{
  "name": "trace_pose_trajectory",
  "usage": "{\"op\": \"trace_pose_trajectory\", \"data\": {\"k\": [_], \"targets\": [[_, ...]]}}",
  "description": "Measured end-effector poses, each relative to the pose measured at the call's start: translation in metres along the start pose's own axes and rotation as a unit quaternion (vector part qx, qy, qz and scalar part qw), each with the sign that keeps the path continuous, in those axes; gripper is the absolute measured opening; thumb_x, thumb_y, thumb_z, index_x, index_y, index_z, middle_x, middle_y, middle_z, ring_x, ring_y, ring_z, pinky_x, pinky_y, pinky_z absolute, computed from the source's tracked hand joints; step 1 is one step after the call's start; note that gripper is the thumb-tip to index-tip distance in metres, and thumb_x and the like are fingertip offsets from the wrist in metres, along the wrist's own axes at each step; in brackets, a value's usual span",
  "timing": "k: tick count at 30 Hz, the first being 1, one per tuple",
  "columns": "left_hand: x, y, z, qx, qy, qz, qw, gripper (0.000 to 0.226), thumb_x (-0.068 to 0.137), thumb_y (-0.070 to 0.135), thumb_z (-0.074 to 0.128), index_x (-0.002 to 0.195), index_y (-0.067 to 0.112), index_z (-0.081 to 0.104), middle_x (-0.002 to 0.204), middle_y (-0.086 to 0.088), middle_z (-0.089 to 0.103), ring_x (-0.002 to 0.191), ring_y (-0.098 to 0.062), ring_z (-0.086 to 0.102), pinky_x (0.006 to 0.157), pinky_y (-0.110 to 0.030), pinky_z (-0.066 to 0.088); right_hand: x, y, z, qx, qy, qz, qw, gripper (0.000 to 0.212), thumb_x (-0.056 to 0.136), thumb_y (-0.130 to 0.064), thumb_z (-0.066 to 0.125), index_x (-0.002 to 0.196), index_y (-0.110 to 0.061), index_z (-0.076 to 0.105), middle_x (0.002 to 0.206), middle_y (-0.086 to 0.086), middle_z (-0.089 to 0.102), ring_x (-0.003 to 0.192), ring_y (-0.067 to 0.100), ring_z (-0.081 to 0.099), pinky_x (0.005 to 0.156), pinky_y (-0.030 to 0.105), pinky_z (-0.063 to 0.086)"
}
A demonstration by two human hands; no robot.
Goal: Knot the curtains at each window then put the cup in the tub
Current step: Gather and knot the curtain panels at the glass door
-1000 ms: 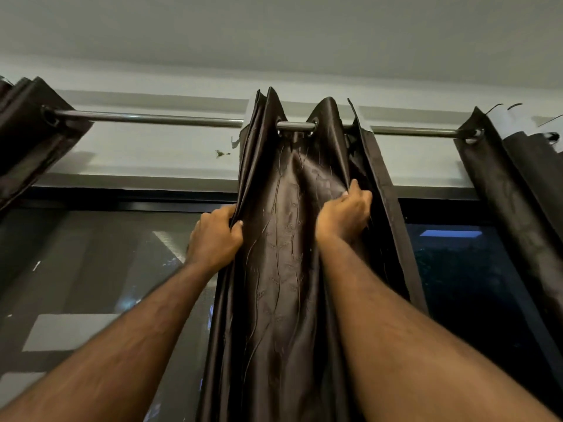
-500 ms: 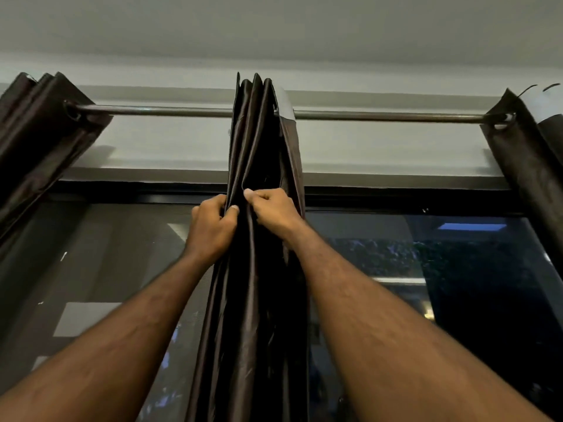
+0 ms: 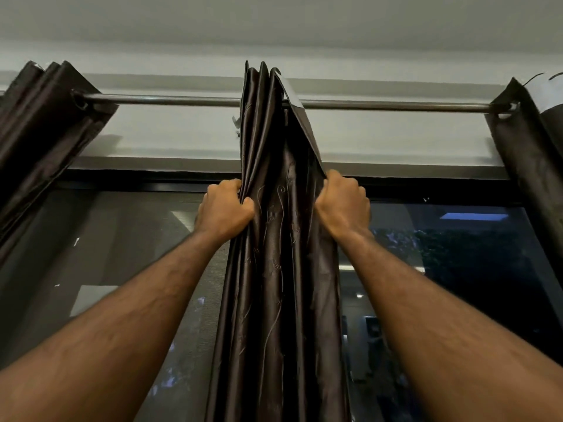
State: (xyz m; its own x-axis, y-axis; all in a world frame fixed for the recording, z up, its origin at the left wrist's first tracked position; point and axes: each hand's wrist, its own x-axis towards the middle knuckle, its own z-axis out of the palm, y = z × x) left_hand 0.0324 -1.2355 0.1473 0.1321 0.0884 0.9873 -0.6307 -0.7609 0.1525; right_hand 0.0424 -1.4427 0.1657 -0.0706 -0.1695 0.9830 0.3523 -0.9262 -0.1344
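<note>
left hand point(image 3: 224, 213) and right hand point(image 3: 342, 208) both fisted on opposite edges of dark curtain point(image 3: 280, 269), bunched between them, hanging straight down from rod point(image 3: 182, 101) overhead, equally near each

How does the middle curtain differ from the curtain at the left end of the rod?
The middle curtain hangs straight down, gathered into tight folds; the left curtain slants away toward the frame edge. The middle curtain is gripped by the left hand and right hand; the left curtain is untouched. Both are dark brown, hanging from one rod.
</note>
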Motion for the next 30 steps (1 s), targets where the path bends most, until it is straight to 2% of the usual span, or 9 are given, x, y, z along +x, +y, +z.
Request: {"op": "trace_pose_trajectory", "data": {"k": [4, 6, 9, 12, 15, 20, 25, 28, 30], "targets": [[-0.001, -0.014, -0.011, -0.015, -0.024, 0.026, 0.999, 0.021, 0.095, 0.017, 0.059, 0.11, 0.015, 0.074, 0.095, -0.002, 0.074, 0.088, -0.019, 0.069, 0.086, -0.045, 0.059, -0.017, 0.003, 0.008, 0.052, 0.09, 0.043, 0.994, 0.019, 0.102, -0.021, 0.041, 0.102, -0.017, 0.059, 0.084, 0.012, 0.069, 0.077, 0.038, 0.064, 0.059, 0.037, 0.042], [-0.001, -0.019, -0.016, -0.01, -0.034, 0.041, 0.999, 0.02, 0.095, 0.016, 0.06, 0.108, 0.015, 0.075, 0.089, -0.002, 0.074, 0.084, -0.02, 0.069, 0.084, -0.041, 0.059, -0.025, -0.029, 0.024, 0.107, 0.036, 0.068, 0.991, 0.021, 0.101, -0.024, 0.043, 0.107, -0.019, 0.063, 0.092, 0.013, 0.071, 0.084, 0.039, 0.065, 0.061, 0.039, 0.045], [-0.001, -0.032, -0.017, -0.032, -0.032, 0.058, 0.997, 0.015, 0.093, 0.01, 0.061, 0.089, 0.015, 0.075, 0.073, 0.001, 0.07, 0.068, -0.013, 0.064, 0.068, -0.032, 0.054, -0.039, -0.104, 0.051, 0.264, -0.126, 0.038, 0.956, 0.026, 0.102, -0.028, 0.047, 0.114, -0.02, 0.07, 0.108, 0.016, 0.071, 0.103, 0.039, 0.064, 0.084, 0.041, 0.053], [-0.011, -0.04, -0.021, -0.056, -0.01, 0.072, 0.996, 0.019, 0.091, 0.004, 0.06, 0.079, 0.015, 0.07, 0.069, 0.004, 0.067, 0.064, -0.007, 0.062, 0.067, -0.028, 0.049, -0.034, -0.128, 0.056, 0.344, -0.116, 0.066, 0.929, 0.028, 0.103, -0.024, 0.051, 0.118, -0.016, 0.072, 0.121, 0.013, 0.071, 0.116, 0.033, 0.061, 0.095, 0.033, 0.046], [-0.024, -0.041, -0.02, -0.083, -0.033, 0.077, 0.993, 0.02, 0.088, 0.0, 0.06, 0.1, 0.008, 0.075, 0.088, -0.007, 0.076, 0.083, -0.018, 0.072, 0.08, -0.031, 0.057, -0.04, -0.11, 0.052, 0.36, -0.084, 0.069, 0.926, 0.017, 0.096, -0.013, 0.057, 0.094, -0.012, 0.073, 0.096, 0.011, 0.075, 0.096, 0.029, 0.068, 0.082, 0.034, 0.05], [-0.049, -0.036, -0.002, -0.104, -0.074, 0.051, 0.991, 0.02, 0.084, 0.001, 0.057, 0.098, 0.004, 0.071, 0.089, -0.012, 0.072, 0.089, -0.027, 0.068, 0.084, -0.039, 0.056, -0.071, -0.085, 0.051, 0.315, -0.081, 0.082, 0.942, 0.021, 0.079, -0.008, 0.064, 0.095, -0.017, 0.073, 0.061, -0.011, 0.054, 0.061, 0.005, 0.051, 0.068, 0.03, 0.048], [-0.085, -0.04, 0.02, -0.155, -0.096, 0.037, 0.983, 0.012, 0.086, 0.002, 0.061, 0.094, 0.01, 0.064, 0.083, -0.002, 0.066, 0.077, -0.01, 0.065, 0.062, -0.014, 0.049, -0.092, -0.074, 0.039, 0.326, -0.058, 0.078, 0.94, 0.027, 0.075, -0.006, 0.066, 0.1, -0.017, 0.065, 0.065, -0.011, 0.054, 0.057, -0.002, 0.051, 0.06, 0.019, 0.049], [-0.112, -0.049, 0.027, -0.208, -0.079, 0.036, 0.974, 0.013, 0.084, 0.004, 0.065, 0.095, 0.013, 0.065, 0.081, 0.005, 0.068, 0.076, -0.003, 0.065, 0.064, -0.016, 0.052, -0.121, -0.068, 0.032, 0.343, -0.055, 0.069, 0.935, 0.046, 0.075, -0.001, 0.063, 0.116, -0.02, 0.053, 0.078, -0.006, 0.054, 0.068, 0.003, 0.056, 0.063, 0.018, 0.05], [-0.139, -0.061, 0.033, -0.234, -0.069, 0.017, 0.97, 0.023, 0.083, 0.005, 0.067, 0.104, 0.013, 0.067, 0.091, 0.005, 0.071, 0.087, -0.005, 0.068, 0.078, -0.025, 0.058, -0.149, -0.06, 0.028, 0.358, -0.062, 0.066, 0.93, 0.056, 0.076, 0.004, 0.061, 0.124, -0.02, 0.044, 0.086, -0.003, 0.056, 0.068, 0.001, 0.058, 0.06, 0.016, 0.05]]}}
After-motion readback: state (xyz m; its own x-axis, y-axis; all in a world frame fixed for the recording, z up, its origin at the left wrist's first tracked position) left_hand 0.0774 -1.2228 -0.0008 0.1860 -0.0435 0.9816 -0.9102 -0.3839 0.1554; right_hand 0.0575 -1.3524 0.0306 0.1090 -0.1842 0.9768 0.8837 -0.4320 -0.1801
